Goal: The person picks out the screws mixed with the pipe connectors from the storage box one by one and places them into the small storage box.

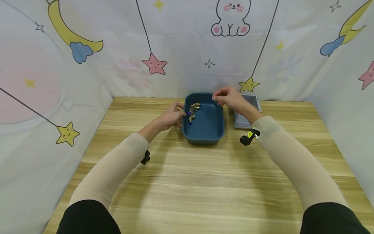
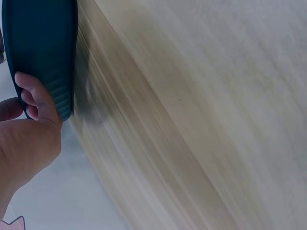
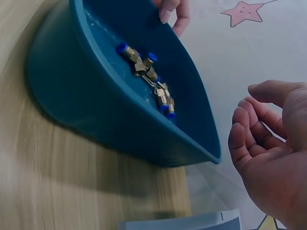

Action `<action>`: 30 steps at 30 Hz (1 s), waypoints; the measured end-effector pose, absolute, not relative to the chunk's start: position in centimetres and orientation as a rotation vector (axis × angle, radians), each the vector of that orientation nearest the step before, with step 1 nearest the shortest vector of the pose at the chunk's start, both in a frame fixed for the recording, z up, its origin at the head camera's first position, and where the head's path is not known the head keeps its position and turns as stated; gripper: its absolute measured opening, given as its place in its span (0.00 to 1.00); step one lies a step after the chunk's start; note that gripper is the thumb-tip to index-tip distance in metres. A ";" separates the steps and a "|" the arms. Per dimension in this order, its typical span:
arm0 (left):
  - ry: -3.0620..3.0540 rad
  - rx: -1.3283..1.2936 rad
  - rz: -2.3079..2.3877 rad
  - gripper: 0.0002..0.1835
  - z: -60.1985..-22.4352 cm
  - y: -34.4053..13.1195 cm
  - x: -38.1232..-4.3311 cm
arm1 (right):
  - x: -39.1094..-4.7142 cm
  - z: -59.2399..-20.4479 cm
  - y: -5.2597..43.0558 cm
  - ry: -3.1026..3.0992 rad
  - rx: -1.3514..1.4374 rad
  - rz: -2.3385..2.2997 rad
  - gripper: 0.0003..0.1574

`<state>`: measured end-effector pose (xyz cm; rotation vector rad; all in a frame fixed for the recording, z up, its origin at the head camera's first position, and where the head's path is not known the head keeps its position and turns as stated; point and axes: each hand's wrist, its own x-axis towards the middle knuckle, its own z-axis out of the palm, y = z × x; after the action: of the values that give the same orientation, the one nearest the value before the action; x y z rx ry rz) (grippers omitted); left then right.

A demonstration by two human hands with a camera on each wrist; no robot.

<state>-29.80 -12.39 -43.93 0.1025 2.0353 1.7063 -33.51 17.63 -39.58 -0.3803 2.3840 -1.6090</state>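
A deep blue plastic bin (image 1: 204, 142) stands on the wooden table near the back wall. Several brass push-in pneumatic fittings (image 1: 193, 110) with blue collars lie bunched along its left inner side. My left hand (image 1: 171, 117) grips the bin's left rim; in the right wrist view, its fingertips (image 3: 165, 15) show over that edge. Above the bin's back right corner is my right hand (image 1: 229, 98), its fingers loosely curled. The right wrist view shows this hand (image 3: 273, 148) just beyond the rim, with nothing visible between thumb and fingers.
A grey box (image 1: 243, 122) with a darker top surface sits right of the bin, partly hidden by my right forearm. White fabric walls (image 1: 181, 48) printed with stars and moons rise behind the table and at both sides. Bare wooden tabletop (image 1: 204, 185) lies in front.
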 end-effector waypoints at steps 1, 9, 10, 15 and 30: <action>2.036 0.104 1.704 0.21 -43.9 -12.3 -29.7 | -33.5 -39.7 17.5 2.390 -0.382 -1.606 0.12; 2.034 0.105 1.694 0.20 -44.0 -11.6 -29.4 | -33.8 -40.7 16.2 2.392 -0.402 -1.612 0.11; 2.037 0.103 1.694 0.20 -44.0 -11.6 -29.3 | -33.9 -40.9 16.0 2.395 -0.401 -1.608 0.11; 2.048 0.107 1.685 0.21 -44.0 -11.3 -29.1 | -33.9 -41.5 15.2 2.413 -0.388 -1.591 0.10; 2.060 0.136 1.653 0.22 -43.4 -10.7 -27.8 | -34.0 -42.5 12.5 2.415 -0.380 -1.619 0.10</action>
<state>-27.79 -10.73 -43.36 0.1356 2.0598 1.6531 -33.97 12.48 -42.55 -0.3797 2.4146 -1.6192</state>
